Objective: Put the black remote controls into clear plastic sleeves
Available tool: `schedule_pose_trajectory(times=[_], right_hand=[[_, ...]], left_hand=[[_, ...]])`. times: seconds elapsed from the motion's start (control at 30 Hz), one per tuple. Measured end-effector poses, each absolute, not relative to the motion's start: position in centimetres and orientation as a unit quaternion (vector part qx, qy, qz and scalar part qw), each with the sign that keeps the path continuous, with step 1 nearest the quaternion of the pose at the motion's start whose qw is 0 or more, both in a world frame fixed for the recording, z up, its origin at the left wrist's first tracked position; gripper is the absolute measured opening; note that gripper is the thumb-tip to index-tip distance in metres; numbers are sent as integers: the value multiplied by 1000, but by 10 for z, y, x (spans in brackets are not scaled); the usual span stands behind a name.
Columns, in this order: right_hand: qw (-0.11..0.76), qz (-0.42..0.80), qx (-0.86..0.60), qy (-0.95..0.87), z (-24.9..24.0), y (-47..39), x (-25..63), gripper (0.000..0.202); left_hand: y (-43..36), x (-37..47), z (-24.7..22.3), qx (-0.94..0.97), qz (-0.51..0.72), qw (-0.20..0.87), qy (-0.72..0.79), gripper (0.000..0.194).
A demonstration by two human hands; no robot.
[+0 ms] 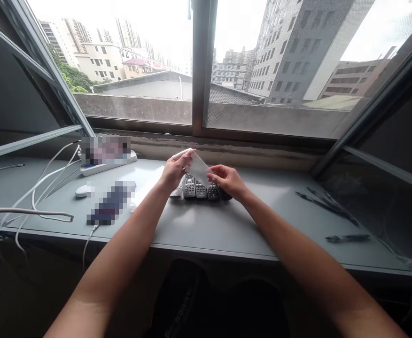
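Observation:
Between my two hands is a thin white sheet (199,168), which may be a flat plastic bag. My left hand (174,170) pinches it at its upper left corner. On its right edge, the fingers of my right hand (229,181) are closed. Just below and behind it, several black remote controls (201,190) lie side by side on the grey table (206,230). The sheet and my right hand partly cover them. At the left end of this row, under my left hand, lies something in clear plastic wrap (178,191).
On the left are a white power strip (121,162), loose white cables (33,197), a small white oval object (82,191) and a blurred dark item (107,206) with a cable. Several pens (346,238) lie on the right. A window frame (202,70) rises behind the table.

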State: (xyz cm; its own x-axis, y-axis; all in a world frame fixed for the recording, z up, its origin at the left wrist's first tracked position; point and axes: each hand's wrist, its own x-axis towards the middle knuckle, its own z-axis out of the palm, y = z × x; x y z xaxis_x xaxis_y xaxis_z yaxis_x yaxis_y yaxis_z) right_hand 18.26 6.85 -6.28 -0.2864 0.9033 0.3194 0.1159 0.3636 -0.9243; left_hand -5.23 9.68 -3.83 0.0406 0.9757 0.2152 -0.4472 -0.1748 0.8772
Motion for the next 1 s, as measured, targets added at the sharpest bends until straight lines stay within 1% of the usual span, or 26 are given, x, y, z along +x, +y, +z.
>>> schedule_pose_trajectory(times=[0.07,0.2,0.3,0.37,0.43,0.5,0.53,0.6,0.67,0.77,0.9,1.0], right_hand=[[498,408,-382,-663,-66,65,186,41],[547,342,-405,-648,-65,60,194,35],[580,248,-391,-671,-64,56,196,25],[593,154,-375,-696,-63,51,196,19],[587,81,-365,-718,-63,47,195,20],[567,41,-356,-741,-65,45,194,22],[555,31,-350,-754,-65,44,193,23],[533,23,-334,-777,-67,44,191,23],[522,19,-324,-789,-67,44,190,23],[536,3,-335,-775,-67,44,190,23],[558,-4,-342,-756,-65,47,192,25],[545,11,-313,-778,-66,50,191,24]], left_hand=[[101,-55,-40,415,643,565,308,43],[113,-64,-44,346,681,557,326,36],[118,-71,-46,315,697,559,320,31],[116,-73,-46,316,689,575,307,38],[110,-72,-43,338,651,618,284,56],[103,-68,-39,366,596,666,258,67],[99,-66,-38,380,574,682,248,67],[95,-61,-36,405,545,693,243,56],[96,-59,-37,419,539,683,261,39],[104,-60,-43,391,566,655,312,20],[112,-63,-47,310,624,619,362,9],[110,-61,-45,292,618,633,362,10]])
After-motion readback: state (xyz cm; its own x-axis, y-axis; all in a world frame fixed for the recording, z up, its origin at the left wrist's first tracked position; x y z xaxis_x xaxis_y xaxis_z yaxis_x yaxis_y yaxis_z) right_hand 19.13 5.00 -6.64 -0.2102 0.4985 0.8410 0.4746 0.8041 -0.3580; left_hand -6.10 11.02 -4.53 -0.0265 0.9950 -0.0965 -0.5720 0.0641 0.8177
